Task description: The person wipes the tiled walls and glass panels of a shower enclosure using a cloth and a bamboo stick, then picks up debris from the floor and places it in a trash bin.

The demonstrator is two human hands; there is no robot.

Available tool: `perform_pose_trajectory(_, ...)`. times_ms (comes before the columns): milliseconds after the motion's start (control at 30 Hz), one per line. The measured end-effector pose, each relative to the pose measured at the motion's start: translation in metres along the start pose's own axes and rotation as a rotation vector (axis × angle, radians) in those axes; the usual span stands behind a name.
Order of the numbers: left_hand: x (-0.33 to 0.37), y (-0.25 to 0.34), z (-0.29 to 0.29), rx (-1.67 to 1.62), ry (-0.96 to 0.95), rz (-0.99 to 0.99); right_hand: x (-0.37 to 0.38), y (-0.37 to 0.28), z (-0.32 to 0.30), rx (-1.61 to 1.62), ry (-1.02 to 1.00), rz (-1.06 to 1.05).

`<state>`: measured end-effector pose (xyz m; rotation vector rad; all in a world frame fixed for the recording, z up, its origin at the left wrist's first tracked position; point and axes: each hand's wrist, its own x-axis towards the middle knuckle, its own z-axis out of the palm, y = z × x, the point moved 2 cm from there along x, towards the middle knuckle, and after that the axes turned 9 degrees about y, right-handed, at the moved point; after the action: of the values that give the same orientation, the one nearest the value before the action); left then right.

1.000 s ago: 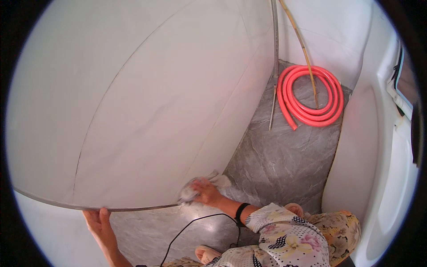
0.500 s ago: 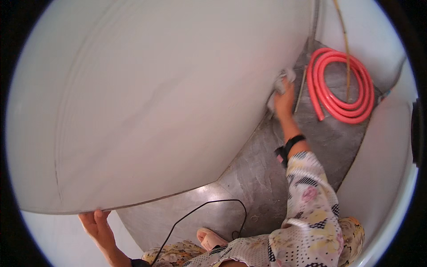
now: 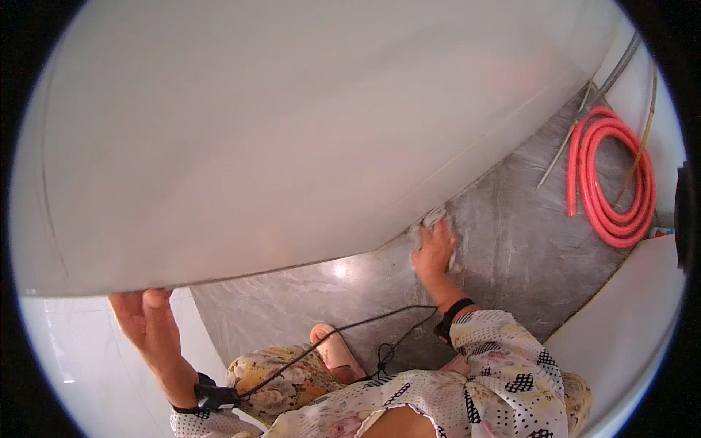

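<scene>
Right grip (image 3: 435, 248) holds a pale cloth (image 3: 435, 215) beneath it, by a white wall (image 3: 277, 146).

Body side: 1 left hand (image 3: 150, 328), 1 right hand (image 3: 434, 255), 2 black wrist straps (image 3: 458, 309), 2 patterned sleeves (image 3: 504, 343), 2 floral trouser legs (image 3: 274, 383), and 1 pink slipper (image 3: 337, 352) clearly visible. Objects: 1 pale cloth (image 3: 434, 216), 1 big white panel (image 3: 277, 146), 1 black cord (image 3: 365, 321), 1 coral hose (image 3: 572, 179), 1 yellowish stick (image 3: 649, 124), 1 thin pale rod (image 3: 556, 157), 1 grey pipe (image 3: 621, 66). Plus 1 blue-and-red item (image 3: 661, 232), too small to identify; hose loops overlap, so can't give an exact turn count.
</scene>
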<state>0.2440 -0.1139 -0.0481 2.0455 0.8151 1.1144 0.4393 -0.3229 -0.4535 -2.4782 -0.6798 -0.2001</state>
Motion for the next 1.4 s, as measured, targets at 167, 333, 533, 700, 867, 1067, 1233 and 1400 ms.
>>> perform_pose_trajectory(167, -0.030, 0.027, -0.008, -0.094, -0.213, -0.039, -0.048, -0.042, 0.018, 0.150, -0.341, -0.297)
perform_pose_trajectory(333, -0.087, 0.025, -0.065, 0.031, -0.827, -0.035, -0.083, -0.047, 0.019, 0.367, -0.493, -0.667)
perform_pose_trajectory(533, -0.149, -0.009, -0.130, 0.013, -0.943, -0.439, 0.000, -0.046, -0.080, 0.998, -0.511, -0.471)
perform_pose_trajectory(700, -0.147, -0.072, -0.108, -0.085, -0.857, -0.413, 0.053, -0.129, -0.162, 0.788, -0.008, -0.904)
perform_pose_trajectory(867, -0.141, -0.103, -0.065, -0.001, -1.324, -0.040, -0.001, -0.125, -0.085, 0.650, 0.335, -0.755)
perform_pose_trajectory(1067, -0.124, -0.110, -0.081, -0.249, -1.284, -0.067, -0.030, -0.101, -0.089, 0.622, 0.374, -0.038)
perform_pose_trajectory(1233, -0.107, -0.132, -0.092, -0.317, -1.304, -0.028, 0.059, -0.186, -0.220, 2.254, -0.479, -0.019)
perform_pose_trajectory(1400, -0.089, -0.128, -0.050, -0.409, -1.385, 0.185, 0.050, -0.157, -0.194, 3.774, -2.193, 1.149)
